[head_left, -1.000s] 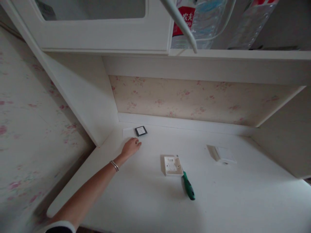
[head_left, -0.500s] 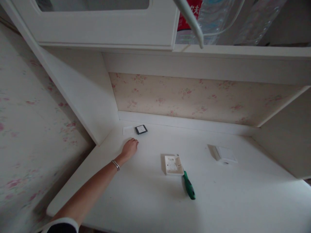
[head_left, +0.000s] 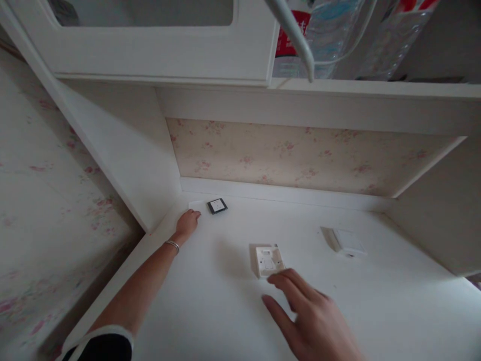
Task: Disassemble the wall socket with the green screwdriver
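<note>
My left hand (head_left: 187, 222) reaches to the far left corner of the white desk (head_left: 376, 301), fingers curled, resting just by a flat white plate (head_left: 196, 205); whether it grips it I cannot make out. A small dark-framed socket module (head_left: 217, 205) lies right of that plate. My right hand (head_left: 308, 316) is low in the foreground, fingers stretched out and empty, its fingertips just short of a white socket box (head_left: 268, 260). The green screwdriver seen earlier is hidden under this hand.
A white wall switch (head_left: 347, 241) lies toward the right of the desk. Overhead is a white cabinet (head_left: 150, 45) with a shelf holding water bottles (head_left: 323, 35). Floral wallpaper (head_left: 300, 155) backs the alcove; white side panels close it in left and right.
My right hand has come into view from below and now covers the green screwdriver. My left hand has shifted left and farther back, toward the white plate in the corner.
</note>
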Demonstrator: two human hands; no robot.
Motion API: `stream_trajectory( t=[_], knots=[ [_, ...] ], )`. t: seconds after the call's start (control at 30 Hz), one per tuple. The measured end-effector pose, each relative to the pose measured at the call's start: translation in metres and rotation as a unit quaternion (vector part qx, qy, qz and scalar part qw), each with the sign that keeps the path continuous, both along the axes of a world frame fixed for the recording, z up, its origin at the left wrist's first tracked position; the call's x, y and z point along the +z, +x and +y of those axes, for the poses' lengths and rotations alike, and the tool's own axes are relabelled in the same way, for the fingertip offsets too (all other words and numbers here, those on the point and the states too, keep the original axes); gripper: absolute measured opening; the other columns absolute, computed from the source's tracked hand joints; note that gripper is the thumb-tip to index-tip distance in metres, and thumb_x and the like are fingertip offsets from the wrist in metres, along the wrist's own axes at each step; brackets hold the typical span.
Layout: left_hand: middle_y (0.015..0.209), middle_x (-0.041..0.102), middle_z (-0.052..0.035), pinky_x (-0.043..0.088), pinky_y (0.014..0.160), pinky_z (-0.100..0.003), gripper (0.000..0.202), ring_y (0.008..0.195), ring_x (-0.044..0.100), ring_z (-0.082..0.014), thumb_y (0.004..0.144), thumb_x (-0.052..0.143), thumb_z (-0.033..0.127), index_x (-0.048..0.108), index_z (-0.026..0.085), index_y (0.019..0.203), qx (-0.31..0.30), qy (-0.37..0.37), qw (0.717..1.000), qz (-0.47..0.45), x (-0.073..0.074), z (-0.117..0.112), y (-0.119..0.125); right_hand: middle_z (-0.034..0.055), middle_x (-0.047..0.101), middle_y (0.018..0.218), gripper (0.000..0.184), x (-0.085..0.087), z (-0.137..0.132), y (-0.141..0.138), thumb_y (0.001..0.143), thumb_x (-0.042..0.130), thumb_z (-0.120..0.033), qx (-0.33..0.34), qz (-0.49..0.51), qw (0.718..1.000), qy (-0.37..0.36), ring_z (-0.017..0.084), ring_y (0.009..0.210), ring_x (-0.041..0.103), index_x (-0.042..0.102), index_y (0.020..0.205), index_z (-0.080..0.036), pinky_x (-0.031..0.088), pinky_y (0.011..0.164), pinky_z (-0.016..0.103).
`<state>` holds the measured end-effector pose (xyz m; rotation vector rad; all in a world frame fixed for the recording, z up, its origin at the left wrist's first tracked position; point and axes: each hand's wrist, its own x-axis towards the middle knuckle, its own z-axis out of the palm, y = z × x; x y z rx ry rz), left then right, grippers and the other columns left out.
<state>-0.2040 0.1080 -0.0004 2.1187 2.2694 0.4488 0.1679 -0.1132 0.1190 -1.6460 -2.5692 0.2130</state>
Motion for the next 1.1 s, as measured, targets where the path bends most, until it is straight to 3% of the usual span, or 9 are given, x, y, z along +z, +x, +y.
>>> stream_trajectory(
  t=[0.13, 0.23, 0.3, 0.4, 0.5, 0.6, 0.7, 0.9, 1.1],
  knots=[
    [0.112, 0.063, -0.0120, 0.042, 0.088, -0.031, 0.033, 0.101, 0.059, -0.0235, 0.089, 0.044, 0.021, 0.058, 0.016, 0.118, -0.019, 0.019, 1.000, -0.007, -0.005, -0.002, -0.006, 0.0107, 0.060, 0.112, 0.030, -0.032, 0.053, -0.024, 0.085, 0.051, -0.023, 0.013, -0.067, 0.998, -0.013, 0.025, 0.097, 0.061, 0.059, 0.113, -0.027, 0.052, 0.071, 0.034],
    [0.112, 0.064, -0.0115, 0.041, 0.091, -0.031, 0.032, 0.103, 0.058, -0.0236, 0.088, 0.045, 0.021, 0.058, 0.016, 0.117, -0.035, 0.024, 0.999, -0.008, -0.009, -0.012, -0.012, 0.0128, 0.065, 0.101, 0.035, -0.063, 0.072, -0.029, 0.081, 0.046, -0.007, 0.004, -0.132, 0.991, -0.027, 0.025, 0.089, 0.064, 0.062, 0.109, -0.021, 0.053, 0.067, 0.032],
    [0.112, 0.064, -0.0104, 0.040, 0.093, -0.030, 0.030, 0.104, 0.058, -0.0226, 0.088, 0.046, 0.020, 0.060, 0.017, 0.113, -0.044, 0.026, 0.999, -0.005, -0.011, -0.020, -0.017, 0.0133, 0.067, 0.093, 0.035, -0.075, 0.078, -0.031, 0.080, 0.042, -0.001, -0.003, -0.155, 0.987, -0.040, 0.025, 0.085, 0.065, 0.065, 0.100, -0.018, 0.053, 0.065, 0.032],
    [0.106, 0.066, -0.0090, 0.041, 0.093, -0.030, 0.027, 0.100, 0.059, -0.0214, 0.088, 0.045, 0.020, 0.064, 0.019, 0.105, -0.050, 0.023, 0.998, 0.006, -0.010, -0.028, -0.029, 0.0131, 0.068, 0.089, 0.032, -0.079, 0.086, -0.039, 0.082, 0.041, -0.001, 0.001, -0.158, 0.986, -0.046, 0.024, 0.081, 0.066, 0.067, 0.091, -0.017, 0.053, 0.065, 0.032],
    [0.103, 0.066, -0.0094, 0.043, 0.090, -0.031, 0.028, 0.097, 0.060, -0.0215, 0.088, 0.041, 0.020, 0.065, 0.018, 0.102, -0.032, 0.020, 0.999, 0.021, -0.008, -0.029, -0.045, 0.0130, 0.067, 0.093, 0.030, -0.081, 0.097, -0.054, 0.084, 0.041, -0.005, 0.027, -0.127, 0.991, -0.025, 0.023, 0.083, 0.065, 0.065, 0.097, -0.017, 0.053, 0.067, 0.031],
    [0.104, 0.066, -0.0098, 0.045, 0.088, -0.032, 0.030, 0.095, 0.061, -0.0216, 0.088, 0.039, 0.018, 0.064, 0.016, 0.103, -0.008, 0.018, 0.999, 0.032, -0.005, -0.023, -0.060, 0.0143, 0.066, 0.097, 0.023, -0.086, 0.117, -0.076, 0.089, 0.044, -0.020, 0.043, -0.095, 0.995, -0.002, 0.024, 0.089, 0.063, 0.063, 0.101, -0.015, 0.052, 0.070, 0.032],
    [0.103, 0.067, -0.0095, 0.046, 0.086, -0.033, 0.032, 0.093, 0.063, -0.0216, 0.087, 0.037, 0.015, 0.066, 0.015, 0.102, 0.003, 0.016, 0.999, 0.038, -0.006, -0.017, -0.067, 0.0140, 0.063, 0.104, 0.032, -0.091, 0.147, -0.102, 0.090, 0.043, -0.036, 0.043, -0.070, 0.997, 0.015, 0.024, 0.096, 0.060, 0.059, 0.110, -0.017, 0.051, 0.073, 0.031],
    [0.115, 0.063, -0.0088, 0.046, 0.091, -0.033, 0.041, 0.101, 0.061, -0.0215, 0.080, 0.037, 0.005, 0.065, 0.015, 0.108, -0.011, 0.020, 0.999, 0.037, -0.015, -0.019, -0.064, 0.0143, 0.056, 0.118, 0.032, -0.097, 0.212, -0.137, 0.094, 0.033, -0.028, 0.049, -0.066, 0.997, 0.014, 0.022, 0.101, 0.058, 0.060, 0.108, -0.017, 0.049, 0.081, 0.031],
    [0.125, 0.057, -0.0095, 0.040, 0.100, -0.030, 0.048, 0.112, 0.055, -0.0185, 0.079, 0.036, 0.002, 0.057, 0.013, 0.121, -0.027, 0.019, 0.999, 0.035, -0.025, -0.022, -0.064, 0.0141, 0.050, 0.126, 0.030, -0.103, 0.254, -0.158, 0.094, 0.034, -0.021, 0.060, -0.051, 0.997, 0.007, 0.020, 0.098, 0.060, 0.059, 0.110, -0.016, 0.048, 0.082, 0.031]
  ],
)
